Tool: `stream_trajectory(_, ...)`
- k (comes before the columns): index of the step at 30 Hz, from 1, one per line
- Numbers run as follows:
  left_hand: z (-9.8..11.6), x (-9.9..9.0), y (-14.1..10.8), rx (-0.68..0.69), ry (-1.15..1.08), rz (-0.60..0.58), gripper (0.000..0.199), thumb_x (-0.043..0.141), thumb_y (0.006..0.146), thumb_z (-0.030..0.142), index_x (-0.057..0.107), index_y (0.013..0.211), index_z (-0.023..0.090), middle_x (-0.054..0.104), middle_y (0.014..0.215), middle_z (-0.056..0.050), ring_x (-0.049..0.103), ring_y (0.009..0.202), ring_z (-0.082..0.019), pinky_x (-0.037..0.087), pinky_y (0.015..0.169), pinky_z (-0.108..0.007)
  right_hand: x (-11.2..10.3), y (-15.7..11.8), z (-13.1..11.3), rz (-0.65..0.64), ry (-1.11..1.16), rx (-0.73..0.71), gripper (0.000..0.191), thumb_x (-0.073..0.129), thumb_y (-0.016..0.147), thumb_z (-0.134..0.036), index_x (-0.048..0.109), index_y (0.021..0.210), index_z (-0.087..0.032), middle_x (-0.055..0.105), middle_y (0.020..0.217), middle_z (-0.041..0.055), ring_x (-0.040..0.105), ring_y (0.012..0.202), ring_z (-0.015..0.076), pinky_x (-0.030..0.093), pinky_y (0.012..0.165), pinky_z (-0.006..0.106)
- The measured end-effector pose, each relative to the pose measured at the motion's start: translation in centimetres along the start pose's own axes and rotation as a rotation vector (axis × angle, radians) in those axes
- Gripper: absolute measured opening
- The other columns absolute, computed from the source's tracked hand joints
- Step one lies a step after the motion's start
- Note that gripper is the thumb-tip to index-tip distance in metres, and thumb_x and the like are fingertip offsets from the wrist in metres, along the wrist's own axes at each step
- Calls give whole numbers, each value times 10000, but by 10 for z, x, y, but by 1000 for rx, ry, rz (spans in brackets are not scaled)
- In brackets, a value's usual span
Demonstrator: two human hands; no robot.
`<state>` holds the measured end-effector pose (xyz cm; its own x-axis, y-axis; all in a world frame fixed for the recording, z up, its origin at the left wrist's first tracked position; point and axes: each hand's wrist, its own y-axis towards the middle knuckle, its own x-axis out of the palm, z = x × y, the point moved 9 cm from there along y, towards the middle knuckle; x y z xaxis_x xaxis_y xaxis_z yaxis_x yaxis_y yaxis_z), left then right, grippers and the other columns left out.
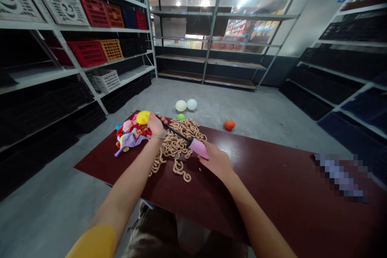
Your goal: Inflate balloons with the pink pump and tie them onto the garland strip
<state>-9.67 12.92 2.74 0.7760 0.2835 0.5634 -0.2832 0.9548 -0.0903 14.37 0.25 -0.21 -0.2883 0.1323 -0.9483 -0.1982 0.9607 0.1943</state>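
Note:
A pink hand pump (198, 148) with a black rod is held between my hands above the table. My right hand (218, 162) is wrapped round its pink body. At the rod's far end, my left hand (157, 124) is closed on the black end, beside a yellow balloon (143, 117); whether its fingers also pinch the balloon is hidden. Left of that hand lies a pile of limp coloured balloons (130, 134). Beneath the pump spreads a heap of beige curly pieces (178, 139), with a few strands nearer the table's front edge.
The dark red table (256, 173) extends to the right, with a blurred-out object (341, 175) on it. An orange balloon (229, 125) and two pale balloons (181, 106) lie on the floor beyond. A green one (180, 117) shows behind the heap. Shelves with crates (87, 53) stand left.

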Motion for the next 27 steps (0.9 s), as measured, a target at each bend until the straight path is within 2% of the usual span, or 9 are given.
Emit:
stream_trajectory(2, 25, -13, 7, 120, -94, 131, 223, 440, 903, 345, 337, 752, 218, 335, 551, 75, 302, 412, -52, 231, 403, -182, 1, 1, 0, 8, 19, -18, 490, 561, 855, -363, 500, 1310, -190, 649, 1166, 105, 619, 1008, 251, 435, 781, 324)
stream_trajectory(4, 30, -12, 3, 190, -163, 194, 193, 474, 875, 300, 357, 747, 216, 360, 554, 76, 321, 395, -52, 229, 387, -182, 3, 1, -1, 15, 34, -18, 441, 550, 862, -355, 526, 1263, -174, 654, 1156, 109, 629, 990, 249, 432, 764, 320)
stream_trajectory(6, 13, 7, -7, 162, -158, 140, 189, 474, 882, 298, 375, 744, 214, 375, 554, 77, 338, 387, -53, 244, 382, -175, 5, -1, -1, 25, 56, 28, 432, 552, 859, -358, 531, 1249, -174, 666, 1139, 101, 645, 949, 243, 425, 728, 311)
stream_trajectory(11, -59, 59, -52, 59, -8, -83, 247, 464, 919, 351, 407, 725, 209, 423, 548, 55, 413, 398, -83, 326, 383, -196, 3, -6, 6, 76, 131, 156, 472, 605, 814, -353, 521, 1257, -216, 685, 1144, 62, 664, 905, 222, 406, 686, 283)
stream_trajectory(14, -73, 62, -61, 35, 0, -103, 257, 458, 929, 326, 400, 707, 210, 417, 542, 53, 400, 385, -88, 335, 376, -210, 1, -7, 6, 83, 171, 131, 472, 600, 817, -341, 518, 1270, -242, 688, 1151, 44, 664, 932, 221, 414, 704, 283)
stream_trajectory(17, -57, 48, -40, 10, -12, -57, 260, 455, 929, 302, 401, 693, 206, 408, 531, 53, 383, 376, -82, 311, 369, -199, 0, -5, 5, 77, 178, 88, 463, 595, 824, -343, 530, 1274, -252, 690, 1146, 43, 660, 960, 225, 425, 724, 288)
stream_trajectory(23, 16, 13, 15, 121, -60, 111, 217, 430, 910, 265, 386, 706, 204, 395, 528, 66, 385, 371, -69, 298, 368, -168, 1, -2, 4, 116, 93, 23, 432, 588, 818, -337, 559, 1234, -224, 701, 1089, 61, 668, 881, 226, 424, 699, 294)
stream_trajectory(25, 15, 13, 11, 138, -68, 131, 225, 439, 911, 284, 382, 707, 206, 388, 524, 71, 375, 364, -66, 289, 362, -166, 0, -2, 3, 134, 85, 20, 427, 586, 815, -336, 558, 1224, -221, 705, 1061, 60, 669, 851, 224, 419, 686, 293)
stream_trajectory(27, -7, 24, -5, 109, -55, 90, 242, 444, 918, 309, 386, 706, 207, 398, 521, 67, 381, 366, -72, 299, 358, -174, 0, -3, 4, 140, 80, 37, 425, 588, 810, -338, 558, 1216, -219, 709, 1040, 58, 669, 815, 221, 410, 668, 294)
